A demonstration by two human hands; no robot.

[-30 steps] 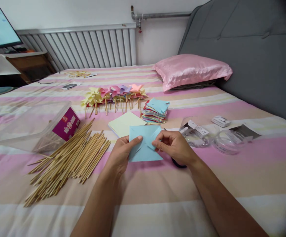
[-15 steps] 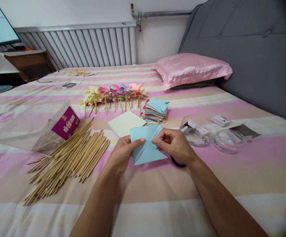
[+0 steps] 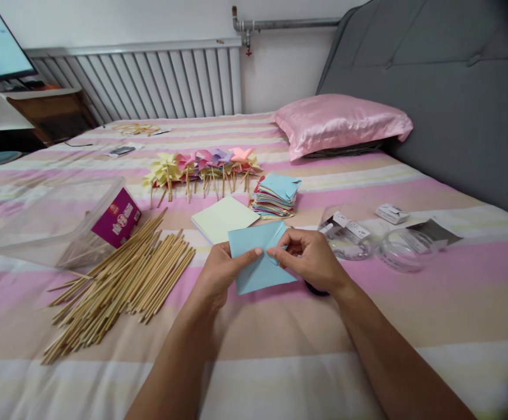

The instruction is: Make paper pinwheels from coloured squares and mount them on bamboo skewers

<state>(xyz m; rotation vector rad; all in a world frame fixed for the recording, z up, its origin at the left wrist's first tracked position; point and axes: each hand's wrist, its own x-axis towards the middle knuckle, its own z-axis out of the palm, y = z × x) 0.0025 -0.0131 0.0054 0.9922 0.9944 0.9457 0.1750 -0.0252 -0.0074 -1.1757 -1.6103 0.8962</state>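
Both hands are closed on a thin light-blue square of cut paper (image 3: 260, 259), held just above the striped bed (image 3: 280, 338): the left hand (image 3: 221, 271) pinches its left edge, thumb near the centre, and the right hand (image 3: 313, 259) grips a folded corner. The sheet is judged light, limp and easily creased, best held by its edges or corners.

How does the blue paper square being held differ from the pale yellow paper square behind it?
The blue paper square is gripped by the left hand and right hand, lifted and partly folded; the pale yellow paper square lies flat and untouched on the striped bedsheet. Both are plain square sheets.
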